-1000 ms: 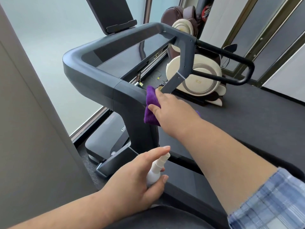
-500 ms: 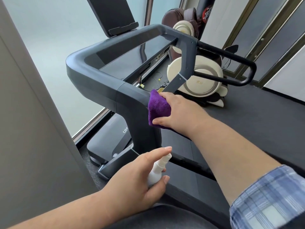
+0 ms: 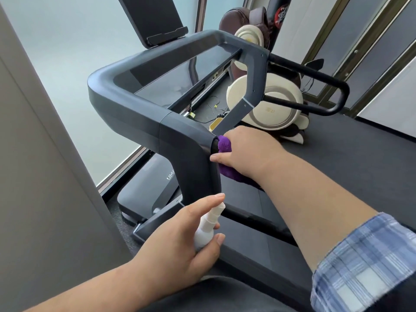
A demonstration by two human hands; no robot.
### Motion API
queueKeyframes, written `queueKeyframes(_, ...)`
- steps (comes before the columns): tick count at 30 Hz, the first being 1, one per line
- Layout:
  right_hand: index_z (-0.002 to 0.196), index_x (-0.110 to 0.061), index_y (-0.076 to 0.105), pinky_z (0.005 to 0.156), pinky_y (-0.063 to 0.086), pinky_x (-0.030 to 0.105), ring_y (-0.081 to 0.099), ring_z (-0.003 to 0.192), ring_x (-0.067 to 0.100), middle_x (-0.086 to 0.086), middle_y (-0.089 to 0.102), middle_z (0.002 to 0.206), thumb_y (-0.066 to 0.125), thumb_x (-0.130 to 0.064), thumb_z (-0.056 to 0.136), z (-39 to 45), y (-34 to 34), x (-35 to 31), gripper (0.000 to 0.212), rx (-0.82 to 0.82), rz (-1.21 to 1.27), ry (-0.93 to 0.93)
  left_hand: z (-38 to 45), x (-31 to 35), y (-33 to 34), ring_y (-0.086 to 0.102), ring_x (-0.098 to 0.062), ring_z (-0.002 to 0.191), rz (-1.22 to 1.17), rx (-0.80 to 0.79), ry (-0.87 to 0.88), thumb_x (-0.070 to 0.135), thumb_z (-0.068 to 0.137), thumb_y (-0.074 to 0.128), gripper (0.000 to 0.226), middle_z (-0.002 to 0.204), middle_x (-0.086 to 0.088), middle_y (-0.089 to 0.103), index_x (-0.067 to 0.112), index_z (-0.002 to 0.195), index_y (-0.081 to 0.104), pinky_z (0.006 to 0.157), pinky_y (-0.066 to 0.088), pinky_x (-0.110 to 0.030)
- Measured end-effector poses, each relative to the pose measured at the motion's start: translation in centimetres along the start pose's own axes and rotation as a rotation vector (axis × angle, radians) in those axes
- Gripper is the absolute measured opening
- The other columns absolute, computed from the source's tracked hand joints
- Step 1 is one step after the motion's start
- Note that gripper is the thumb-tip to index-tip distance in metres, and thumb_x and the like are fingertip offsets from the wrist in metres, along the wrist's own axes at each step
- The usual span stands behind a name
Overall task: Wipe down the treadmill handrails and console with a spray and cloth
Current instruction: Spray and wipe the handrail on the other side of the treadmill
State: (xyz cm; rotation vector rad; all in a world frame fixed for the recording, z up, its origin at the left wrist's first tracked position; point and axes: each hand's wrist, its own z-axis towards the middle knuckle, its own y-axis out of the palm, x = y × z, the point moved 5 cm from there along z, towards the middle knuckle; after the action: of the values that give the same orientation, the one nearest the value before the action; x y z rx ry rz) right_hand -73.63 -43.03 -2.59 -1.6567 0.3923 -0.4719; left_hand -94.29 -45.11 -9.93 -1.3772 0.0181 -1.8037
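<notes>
Right hand point(image 3: 245, 152): centre of the frame, fingers curled round a purple cloth point(image 3: 225, 146), holding it against the inner side of the treadmill's near upright, right where the handrail comes out
Cloth: bunched up, mostly hidden under the hand, a bit pokes out above the thumb and another bit hangs below the palm
Left hand point(image 3: 180, 239): lower middle of the frame, gripping a small white spray bottle point(image 3: 207, 226), index finger laid over the top of the nozzle, thumb against the bottle's side
Spray bottle: tilted, nozzle pointing up toward the upright, close to it but not touching as far as I can see
Treadmill point(image 3: 135, 109): dark grey frame running from centre left to upper right, glossy console panel inside it, tablet stand sticking up at the top
Far handrail point(image 3: 315, 86): black loop at upper right
Behind: cream and brown massage chair point(image 3: 270, 102) at upper right, frosted window on the left
Sleeve point(image 3: 364, 266): blue plaid, lower right corner
</notes>
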Motion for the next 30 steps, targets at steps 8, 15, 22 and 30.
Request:
queueKeyframes(8,0.144,-0.043,0.037,0.105,0.045,0.042,0.051,0.126,0.019,-0.007,0.052,0.141,0.063,-0.080,0.070,-2.2,1.5,3.1,0.087,0.086,0.325,-0.019,1.1,0.7,2.3,0.063,0.006,0.097,-0.056,-0.080,-0.005,0.040,0.086,0.062,0.064,0.114,0.040,0.053,0.056,0.141,0.033,0.082,0.041,-0.004)
queueKeyframes(15,0.144,-0.053,0.024,0.094,0.048,0.039,0.056,0.118,0.020,-0.007,0.048,0.138,0.059,-0.086,0.059,-4.0,2.9,6.0,0.098,0.040,0.262,0.023,1.0,0.3,3.3,0.063,0.004,0.101,-0.055,-0.108,0.003,0.044,0.086,0.060,0.066,0.116,0.041,0.051,0.067,0.137,0.025,0.084,0.049,-0.015)
queueKeyframes(22,0.144,-0.036,0.034,0.094,0.050,0.044,0.059,0.113,0.028,0.002,0.055,0.128,0.066,-0.077,0.071,-1.7,2.0,2.4,0.089,0.114,0.090,-0.086,0.8,-0.2,2.6,0.065,0.002,0.096,-0.078,-0.060,-0.012,0.040,0.086,0.063,0.065,0.115,0.035,0.054,0.061,0.139,0.032,0.082,0.046,-0.011)
queueKeyframes(30,0.145,-0.024,0.036,0.111,0.032,0.060,0.037,0.139,0.033,0.005,0.036,0.153,0.048,-0.090,0.071,0.2,1.2,-0.8,0.100,0.160,-0.019,-0.052,1.4,0.5,4.2,0.064,0.000,0.103,-0.077,-0.084,-0.023,0.041,0.087,0.063,0.066,0.117,0.036,0.053,0.061,0.140,0.030,0.086,0.045,-0.010)
